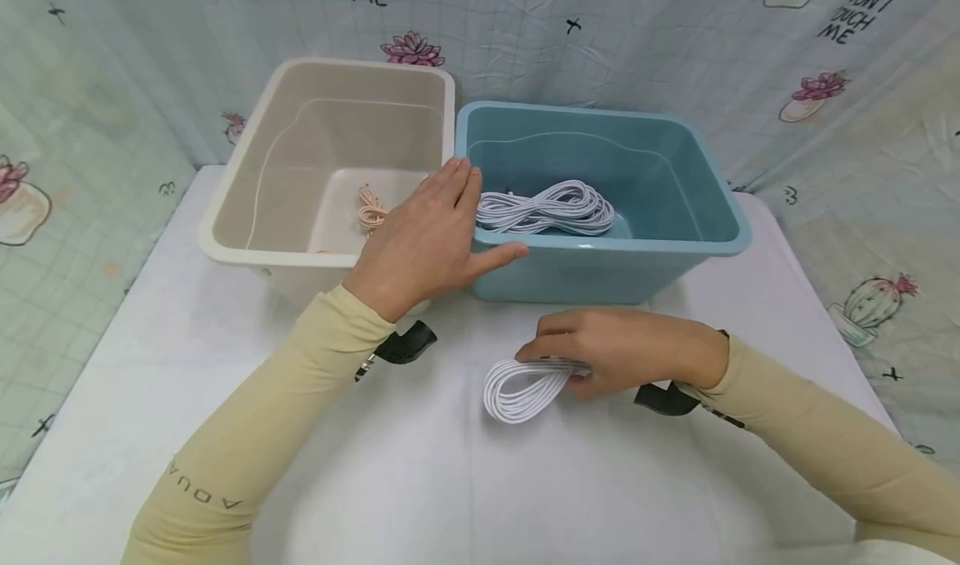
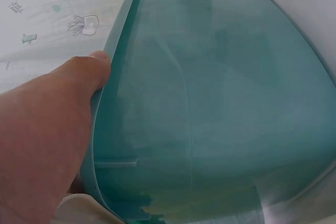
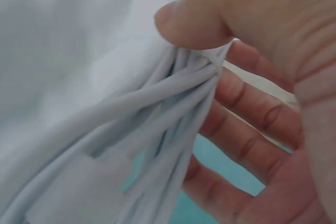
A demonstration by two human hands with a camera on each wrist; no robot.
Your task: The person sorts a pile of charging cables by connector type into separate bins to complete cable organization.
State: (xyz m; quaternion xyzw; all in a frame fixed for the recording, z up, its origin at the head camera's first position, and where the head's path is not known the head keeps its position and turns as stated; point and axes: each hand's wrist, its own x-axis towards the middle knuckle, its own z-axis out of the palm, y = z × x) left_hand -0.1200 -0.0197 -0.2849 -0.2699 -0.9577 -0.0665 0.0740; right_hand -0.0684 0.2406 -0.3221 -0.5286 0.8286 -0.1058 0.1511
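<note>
My right hand pinches a coiled bundle of white cable at its middle, its loops hanging over the table. In the right wrist view the thumb presses the white strands against the fingers; a blurred white piece lies along them. My left hand rests with straight fingers across the corner where the two bins meet, thumb spread along the blue bin's front rim. The left wrist view has that thumb touching the rim. More white cable coils lie inside the blue bin.
Left of the blue bin stands a beige bin holding a small peach-coloured cable, partly covered by my left hand. Both bins sit at the back of a white-covered table. A patterned cloth hangs behind and along the sides.
</note>
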